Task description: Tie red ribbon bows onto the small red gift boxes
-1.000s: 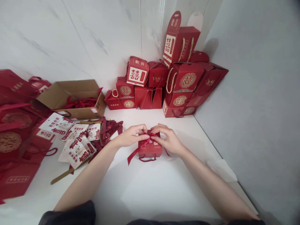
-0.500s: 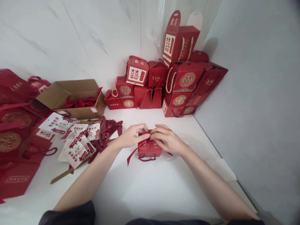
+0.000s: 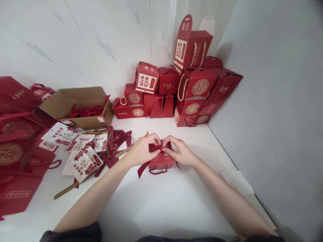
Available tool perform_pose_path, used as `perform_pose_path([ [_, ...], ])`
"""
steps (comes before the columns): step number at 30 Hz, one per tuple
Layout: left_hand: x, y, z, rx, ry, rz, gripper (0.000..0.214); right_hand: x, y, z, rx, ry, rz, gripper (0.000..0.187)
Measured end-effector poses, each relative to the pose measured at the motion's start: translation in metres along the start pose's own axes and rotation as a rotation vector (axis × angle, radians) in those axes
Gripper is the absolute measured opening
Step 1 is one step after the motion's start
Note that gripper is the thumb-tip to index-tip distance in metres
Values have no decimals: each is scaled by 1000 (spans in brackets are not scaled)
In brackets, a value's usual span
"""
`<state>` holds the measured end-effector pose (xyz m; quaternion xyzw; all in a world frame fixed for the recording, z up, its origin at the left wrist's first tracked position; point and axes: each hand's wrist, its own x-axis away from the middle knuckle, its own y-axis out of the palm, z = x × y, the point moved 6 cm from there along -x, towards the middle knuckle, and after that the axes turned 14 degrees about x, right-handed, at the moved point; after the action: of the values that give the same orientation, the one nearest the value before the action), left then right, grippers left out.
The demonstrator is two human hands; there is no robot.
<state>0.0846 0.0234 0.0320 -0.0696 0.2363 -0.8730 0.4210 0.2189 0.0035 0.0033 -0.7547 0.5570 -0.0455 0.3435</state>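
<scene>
A small red gift box (image 3: 161,161) stands on the white table (image 3: 161,201) in front of me. A red ribbon (image 3: 142,168) runs over its top, with one loose end trailing to the lower left. My left hand (image 3: 143,149) and my right hand (image 3: 176,151) meet over the box top. Both pinch the ribbon at the knot between thumb and fingertips.
Stacked red gift boxes and bags (image 3: 186,90) fill the back corner. An open cardboard box (image 3: 80,107) with red ribbons sits at the left. Printed cards (image 3: 78,151) and dark red strips (image 3: 116,141) lie beside it. Flat red bags (image 3: 15,154) cover the far left. Grey wall (image 3: 277,117) at right.
Both hands have drawn closer together over the box top, and the fingers have shifted on the ribbon knot. The box has stayed in place.
</scene>
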Motion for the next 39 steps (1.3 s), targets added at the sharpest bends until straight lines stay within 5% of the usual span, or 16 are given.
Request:
perform_pose_path([
  [5, 10, 11, 21, -376, 126, 163, 23, 0, 1, 3, -12, 15, 1, 7],
  [11, 13, 17, 21, -607, 138, 165, 17, 1, 0, 0, 63, 7, 16, 5],
  [16, 10, 13, 11, -486, 201, 102, 8, -1, -9, -10, 151, -88, 31, 5],
  [20, 11, 6, 8, -457, 328, 134, 9, -4, -14, 2, 107, 2, 54, 14],
  [24, 14, 9, 8, -491, 440, 86, 12, -6, -1, 15, -82, 56, -85, 12],
  [29, 14, 6, 5, -366, 371, 116, 10, -5, 6, 21, -232, 129, -142, 8],
  [34, 18, 11, 10, -605, 567, 64, 12, -3, -1, 13, -99, 116, -84, 4],
  [39, 19, 12, 12, -709, 655, 70, 18, 0, -22, -17, -18, -54, -88, 6],
])
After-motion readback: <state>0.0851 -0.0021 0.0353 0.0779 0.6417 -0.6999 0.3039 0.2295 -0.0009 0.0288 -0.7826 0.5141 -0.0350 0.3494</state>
